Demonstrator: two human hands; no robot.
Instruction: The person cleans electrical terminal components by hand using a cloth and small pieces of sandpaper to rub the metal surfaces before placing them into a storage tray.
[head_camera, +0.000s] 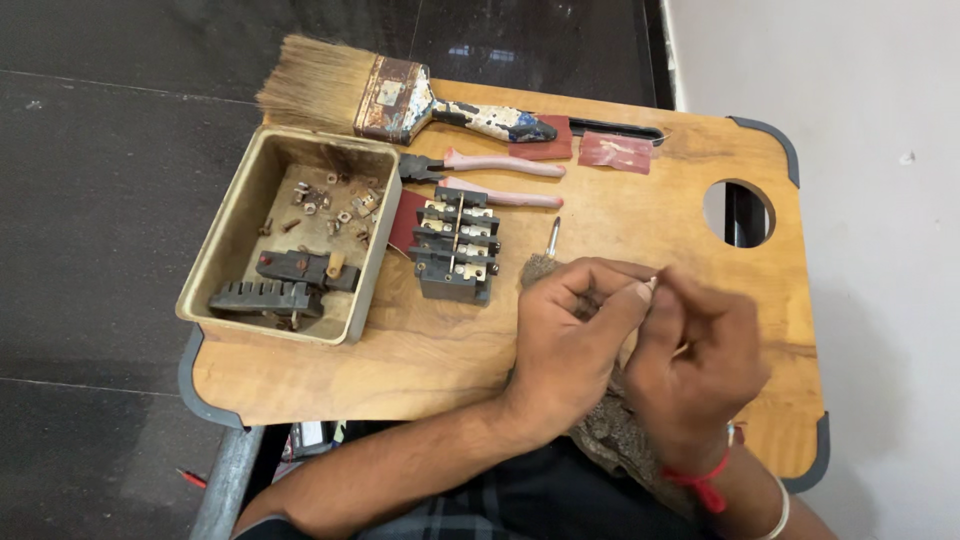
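Seen from above, lower right of the frame: left hand (570, 335) and right hand (695, 365) brought together over the wooden tray table with dark corner guards (640, 215). Left hand curled, fingers bent inward, thumb tip pressed toward the right hand's fingertips. Right hand likewise closed into a loose pinch, knuckles up. Something small and pale pinched at the meeting point (652, 283) of the two hands; too small and too blurred to identify. Beneath both hands, a rough grey-brown rag (610, 430), trailing toward the lower edge and peeking out above the left knuckles. Red thread and a pale bangle worn on the right wrist.

Just above the left hand, a small metal tool tip (553, 235) lying on the wood. Centre of the frame: a black multi-terminal switch block with brass contacts (455, 245), partly on a dark red scrap. Above it, pink-handled pliers (485, 175). Along the upper edge, a wide worn paintbrush with a rusty ferrule and chipped handle (390, 98), with pieces of reddish sandpaper (615, 152) to its right. Left of centre, an open rectangular beige tray (290, 235) holding loose screws and small brass parts plus two black plastic pieces. Round hole (738, 212) cut in the table at the right.
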